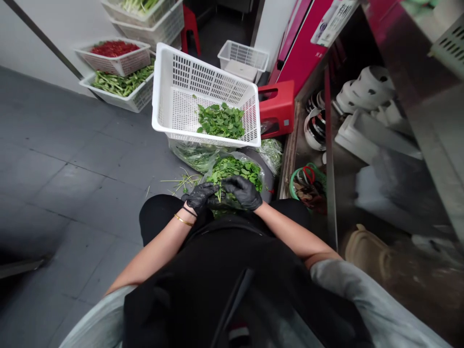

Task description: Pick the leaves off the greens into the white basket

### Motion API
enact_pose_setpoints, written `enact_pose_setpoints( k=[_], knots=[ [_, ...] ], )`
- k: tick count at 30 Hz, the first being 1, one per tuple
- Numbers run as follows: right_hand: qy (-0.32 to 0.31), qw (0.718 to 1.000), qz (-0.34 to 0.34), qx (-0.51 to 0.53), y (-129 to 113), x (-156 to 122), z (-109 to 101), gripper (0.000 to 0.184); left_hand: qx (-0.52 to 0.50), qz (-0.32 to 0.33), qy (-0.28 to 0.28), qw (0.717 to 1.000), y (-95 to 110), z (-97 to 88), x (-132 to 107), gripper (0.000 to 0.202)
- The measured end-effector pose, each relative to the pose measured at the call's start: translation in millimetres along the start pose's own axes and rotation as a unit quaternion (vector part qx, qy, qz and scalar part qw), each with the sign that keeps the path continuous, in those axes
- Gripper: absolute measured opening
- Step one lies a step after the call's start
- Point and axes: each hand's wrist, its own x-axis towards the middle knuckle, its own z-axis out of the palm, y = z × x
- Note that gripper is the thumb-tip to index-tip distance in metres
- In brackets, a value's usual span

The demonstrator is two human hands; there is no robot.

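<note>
Both of my hands wear black gloves and meet over a clear plastic bag filled with leafy greens. My left hand has its fingers closed on a sprig of leafy greens, whose stem points down toward me. My right hand is curled at the other side of the same sprig, its fingertips pinched on it. Just beyond the bag, a white perforated basket sits tilted toward me, with a heap of picked leaves at its lower right.
Loose stems lie on the floor left of the bag. A red plastic stool stands behind the basket's right side. Baskets of red chillies and green vegetables are stacked back left. Metal shelving with containers runs along the right.
</note>
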Motion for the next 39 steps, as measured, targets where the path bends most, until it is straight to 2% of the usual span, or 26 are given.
enact_pose_setpoints(
  k=[2, 4, 8, 9, 11, 13, 17, 20, 22, 24, 26, 27, 30, 32, 34, 36, 38, 39],
  knots=[
    [0.009, 0.989, 0.121, 0.082, -6.8, 12.4, 4.3, 0.03, -0.002, -0.021, 0.016, 1.0, 1.9, -1.9, -4.1, 0.022],
    [-0.03, 0.975, 0.18, 0.124, -12.3, 24.2, 12.1, 0.031, 0.003, -0.033, 0.037, 0.999, 5.8, -7.5, -6.4, 0.025],
    [-0.059, 0.965, 0.222, 0.124, -15.6, 30.5, 25.4, 0.03, -0.004, -0.002, 0.09, 0.996, 18.0, -29.9, -13.1, 0.019],
    [-0.084, 0.962, 0.239, 0.106, -15.2, 28.2, 26.3, 0.027, -0.015, 0.007, 0.1, 0.995, 21.3, -36.0, -16.1, 0.019],
    [-0.161, 0.954, 0.246, 0.049, -14.9, 21.7, 25.2, 0.021, -0.036, 0.015, 0.099, 0.994, 26.7, -45.9, -22.7, 0.024],
    [-0.183, 0.958, 0.22, 0.001, -17.1, 16.3, 23.5, 0.021, -0.033, 0.004, 0.078, 0.996, 29.1, -50.6, -27.2, 0.029],
    [-0.114, 0.975, 0.191, 0.008, -27.1, 19.1, 32.5, 0.039, 0.034, 0.006, 0.048, 0.998, 23.4, -47.5, -23.9, 0.024],
    [-0.089, 0.967, 0.234, 0.049, -30.6, 29.7, 47.2, 0.039, 0.049, 0.039, 0.05, 0.997, 16.0, -42.1, -18.2, 0.018],
    [-0.049, 0.951, 0.283, 0.115, -31.5, 35.1, 53.4, 0.036, 0.036, 0.04, 0.039, 0.998, 12.9, -38.5, -18.8, 0.027],
    [-0.01, 0.936, 0.299, 0.184, -33.2, 36.5, 54.1, 0.037, 0.02, 0.027, 0.005, 0.999, 11.7, -34.6, -23.3, 0.05],
    [0.01, 0.928, 0.297, 0.225, -35.6, 34.2, 49.5, 0.042, 0.003, 0.006, -0.018, 1.0, 12.2, -30.8, -29.0, 0.067],
    [0.01, 0.925, 0.294, 0.239, -36.4, 32.2, 45.6, 0.043, -0.001, -0.008, -0.02, 1.0, 12.9, -29.1, -31.5, 0.068],
    [-0.029, 0.923, 0.289, 0.251, -35.8, 26.4, 30.9, 0.043, 0.019, -0.034, 0.02, 0.999, 17.4, -26.1, -35.9, 0.044],
    [-0.064, 0.932, 0.271, 0.233, -33.7, 24.1, 20.6, 0.039, 0.056, -0.028, 0.028, 0.998, 21.6, -25.6, -37.1, 0.031],
    [-0.088, 0.953, 0.23, 0.176, -32.5, 23.2, 10.7, 0.029, 0.096, -0.004, 0.018, 0.995, 25.4, -26.4, -38.2, 0.026],
    [-0.122, 0.978, 0.156, 0.064, -32.9, 23.5, 0.7, 0.015, 0.139, 0.014, 0.004, 0.99, 27.5, -29.1, -40.0, 0.023],
    [-0.18, 0.978, 0.081, -0.065, -32.7, 24.8, -10.2, 0.002, 0.183, 0.022, -0.003, 0.983, 28.0, -33.8, -42.7, 0.02],
    [-0.202, 0.971, 0.064, -0.107, -31.5, 25.7, -15.8, 0.005, 0.203, 0.022, -0.003, 0.979, 27.9, -36.5, -44.5, 0.018]
  ],
)
